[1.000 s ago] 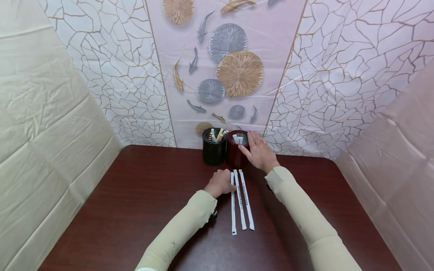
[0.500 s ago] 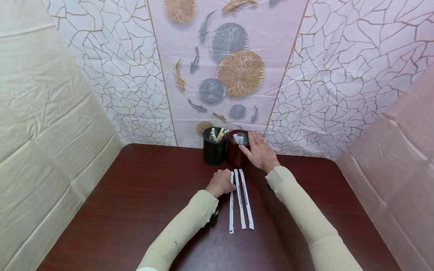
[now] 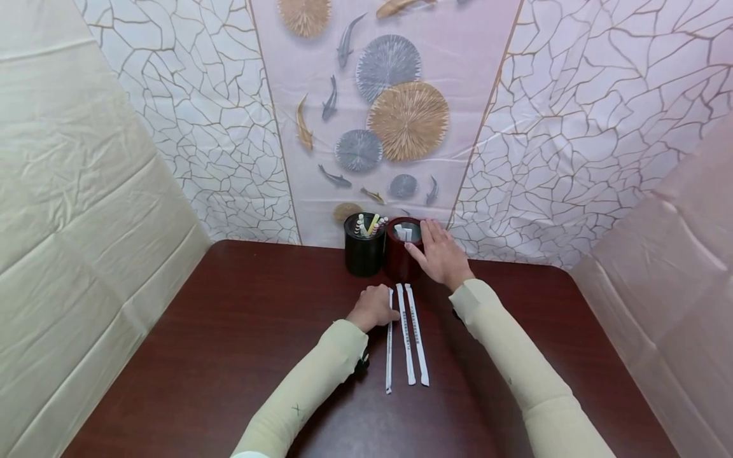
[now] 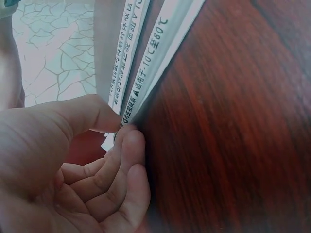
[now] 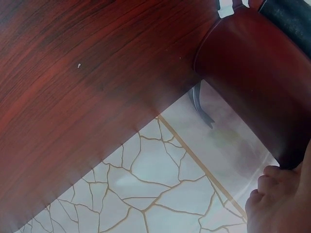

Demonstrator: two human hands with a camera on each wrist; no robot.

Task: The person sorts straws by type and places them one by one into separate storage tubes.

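Three paper-wrapped straws lie lengthwise on the dark red table. My left hand (image 3: 373, 308) pinches the leftmost straw (image 3: 389, 356) near its far end, between thumb and index finger; the left wrist view shows the printed wrapper (image 4: 150, 63) above the fingertips. To its right lie the middle straw (image 3: 406, 346) and the right straw (image 3: 418, 340), close together and untouched. My right hand (image 3: 442, 256) rests with extended fingers against the right side of the dark red canister (image 3: 402, 262), at its rim. White wrapped ends stand inside that canister.
A black canister (image 3: 364, 256) holding several striped and coloured straws stands just left of the red one. Behind both hangs a patterned backdrop (image 3: 229, 127) at the table's (image 3: 229, 331) far edge. Pale cloth panels (image 3: 103, 254) flank the table.
The near end of the leftmost straw has swung slightly left, widening its gap from the other two straws. The right hand stays at the red canister.
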